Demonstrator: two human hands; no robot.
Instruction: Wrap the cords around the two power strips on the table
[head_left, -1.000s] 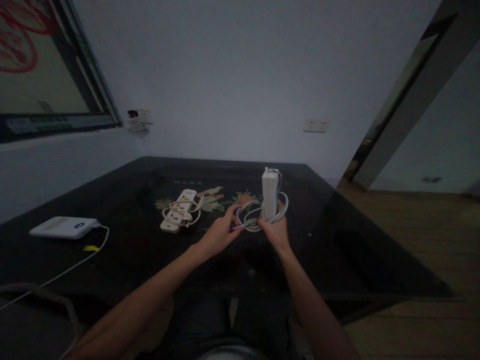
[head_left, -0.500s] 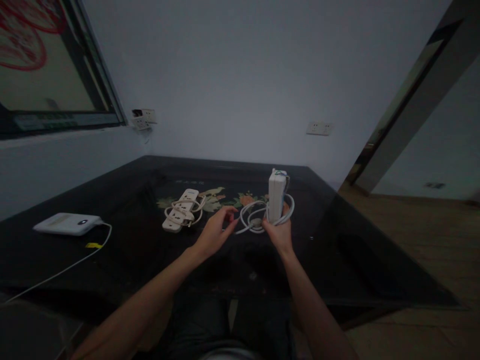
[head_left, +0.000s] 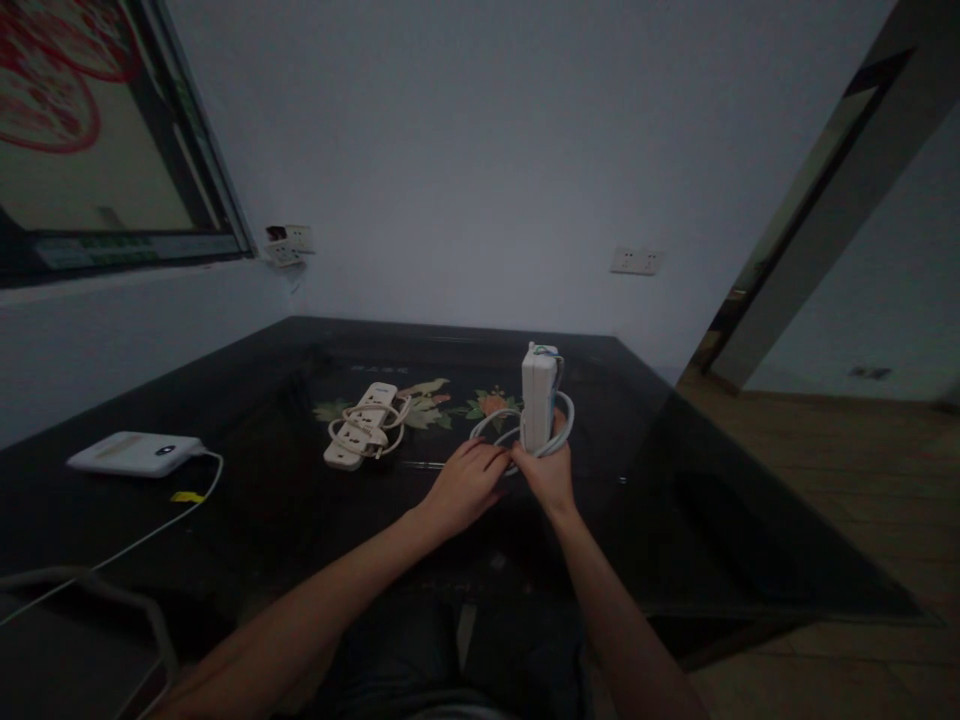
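A white oblong block (head_left: 537,400), with thin wires at its top end, stands upright in my right hand (head_left: 549,475). I cannot tell exactly what kind of device it is. Loops of its pale cable (head_left: 565,420) hang around it, and the same hand's fingers hold some of them. My left hand (head_left: 466,485) is closed at the left side of the cable loops, its fingertips meeting my right thumb. To the left lies a white power strip (head_left: 373,400) with its own cable wound around it.
A white power bank (head_left: 139,453) with a plugged-in cable lies at the left of the black glossy table (head_left: 292,540). A dark flat object (head_left: 739,535) lies at the right. Wall sockets (head_left: 636,261) are behind the table, and a window is at the left.
My left hand has moved right, from open beside the cable to closed on its loops. The block and my right hand have shifted slightly left.
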